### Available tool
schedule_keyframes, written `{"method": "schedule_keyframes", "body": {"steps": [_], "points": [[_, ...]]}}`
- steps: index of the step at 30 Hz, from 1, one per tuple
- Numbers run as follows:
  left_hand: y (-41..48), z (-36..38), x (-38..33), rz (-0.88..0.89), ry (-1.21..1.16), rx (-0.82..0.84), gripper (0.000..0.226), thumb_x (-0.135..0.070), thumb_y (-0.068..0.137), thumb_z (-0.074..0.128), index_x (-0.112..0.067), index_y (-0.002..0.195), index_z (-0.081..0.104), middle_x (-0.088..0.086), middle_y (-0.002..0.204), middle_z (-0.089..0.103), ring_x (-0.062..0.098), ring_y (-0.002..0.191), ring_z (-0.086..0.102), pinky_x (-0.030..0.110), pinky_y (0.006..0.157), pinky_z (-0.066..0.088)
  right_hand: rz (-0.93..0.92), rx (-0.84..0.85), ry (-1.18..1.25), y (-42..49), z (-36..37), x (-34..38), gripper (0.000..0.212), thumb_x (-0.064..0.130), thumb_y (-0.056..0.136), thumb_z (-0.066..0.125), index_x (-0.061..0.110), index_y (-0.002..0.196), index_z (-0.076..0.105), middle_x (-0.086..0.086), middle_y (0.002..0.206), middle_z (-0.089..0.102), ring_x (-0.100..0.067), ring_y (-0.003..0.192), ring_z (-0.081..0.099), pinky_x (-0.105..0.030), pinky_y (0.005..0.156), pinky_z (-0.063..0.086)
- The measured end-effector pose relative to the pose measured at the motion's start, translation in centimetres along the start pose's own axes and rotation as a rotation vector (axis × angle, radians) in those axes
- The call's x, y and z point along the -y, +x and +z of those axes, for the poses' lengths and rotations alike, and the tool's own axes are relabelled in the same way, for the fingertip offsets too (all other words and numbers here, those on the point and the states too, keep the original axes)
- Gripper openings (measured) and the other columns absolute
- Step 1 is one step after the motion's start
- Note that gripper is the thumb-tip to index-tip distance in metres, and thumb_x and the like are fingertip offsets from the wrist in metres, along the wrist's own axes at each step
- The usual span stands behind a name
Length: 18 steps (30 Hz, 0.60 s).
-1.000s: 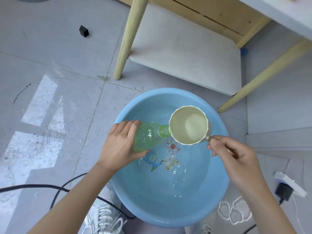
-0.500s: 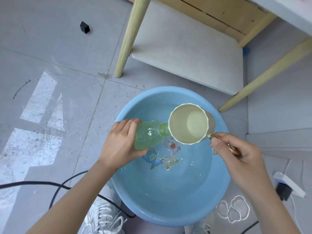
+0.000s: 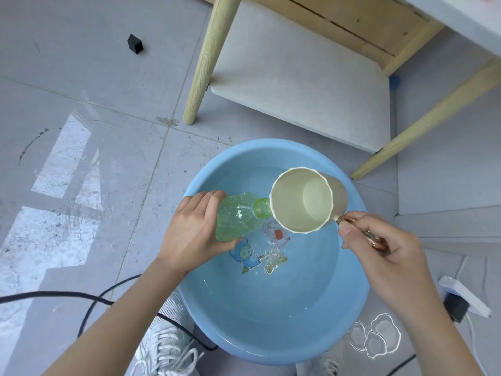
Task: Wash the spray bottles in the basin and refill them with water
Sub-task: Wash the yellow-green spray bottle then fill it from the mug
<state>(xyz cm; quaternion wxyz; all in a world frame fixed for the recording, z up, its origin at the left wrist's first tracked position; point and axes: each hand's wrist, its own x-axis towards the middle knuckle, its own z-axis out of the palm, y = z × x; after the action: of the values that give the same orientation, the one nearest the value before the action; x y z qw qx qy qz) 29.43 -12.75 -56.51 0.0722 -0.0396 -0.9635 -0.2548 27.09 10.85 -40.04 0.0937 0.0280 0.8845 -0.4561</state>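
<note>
We hold the translucent green plastic bottle (image 3: 238, 218) in our left hand (image 3: 195, 234). Its long axis lies nearly level and runs rightward from our left fingers (image 3: 206, 202), with the open threaded neck pointing at the cream plastic ladle cup (image 3: 303, 202) carried by our right hand (image 3: 385, 256). The cup's rim sits right against that neck, tipped so its mouth faces us (whether water is running out, we cannot tell). Our left fingers are wrapped round the bottle's lower body. Our right fingers (image 3: 349, 232) pinch the cup's coppery handle (image 3: 375, 238) just beside the cup wall. Both things hang beneath our fingers over the round light-blue plastic basin (image 3: 244, 150), which has water in it. We judge that the pour turns on setting the rim over the narrow neck: the right hand tips, the left steadies.
</note>
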Motion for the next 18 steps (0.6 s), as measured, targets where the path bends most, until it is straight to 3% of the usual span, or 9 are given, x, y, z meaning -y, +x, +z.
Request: {"method": "schedule_keyframes", "body": {"steps": [11,18], "points": [[-0.01,-0.03,-0.06,-0.002,-0.016,-0.004,0.076,-0.062,0.065,0.065,-0.006,0.115,0.055,0.004,0.104,0.064,0.025,0.096,0.058,0.031,0.086,0.038,-0.014,0.003,-0.009,0.03,0.0,0.39,0.037,0.005,0.085,0.065,0.024,0.054,0.06,0.013,0.084,0.067,0.002,0.074,0.061,-0.004,0.068,0.04],[0.0,-0.07,-0.06,0.002,-0.008,-0.007,0.075,-0.061,0.065,0.066,-0.005,0.114,0.056,0.005,0.104,0.064,0.026,0.096,0.059,0.031,0.086,0.038,-0.02,-0.004,-0.015,0.0,0.06,0.62,0.031,0.016,0.083,0.071,0.023,0.055,0.06,0.014,0.083,0.067,0.004,0.075,0.061,-0.002,0.067,0.039]]}}
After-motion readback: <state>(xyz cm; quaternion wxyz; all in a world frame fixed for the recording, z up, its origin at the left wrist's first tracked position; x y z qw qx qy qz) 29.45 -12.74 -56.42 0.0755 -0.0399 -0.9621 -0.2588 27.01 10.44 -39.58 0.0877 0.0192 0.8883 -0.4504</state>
